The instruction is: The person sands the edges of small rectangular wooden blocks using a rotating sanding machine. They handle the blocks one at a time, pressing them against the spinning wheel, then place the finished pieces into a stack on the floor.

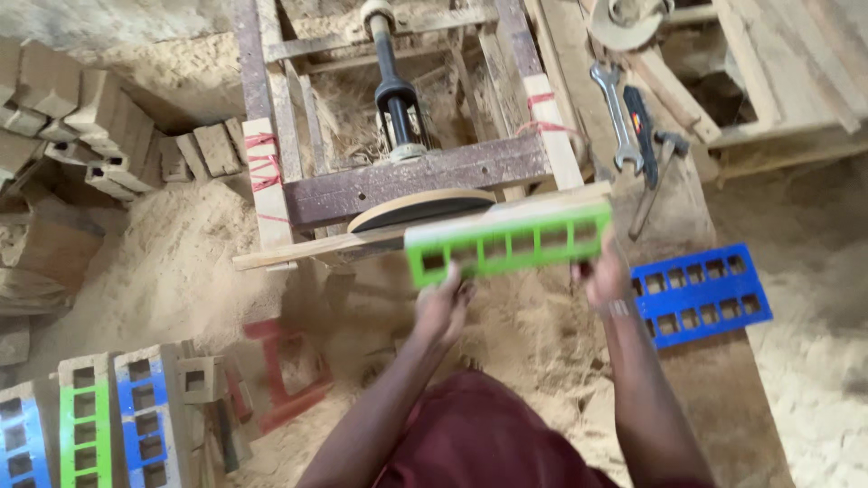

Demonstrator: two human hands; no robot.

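Green slotted block (508, 244) lengthwise left-right, between hands.

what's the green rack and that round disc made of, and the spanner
Green rack held in both hands: probably wood, painted glossy green, with a bare pale top edge showing. Round disc: looks like bare wood or board, tan and matt; its edge is all that shows. Spanner: metal, grey with a dull shine.
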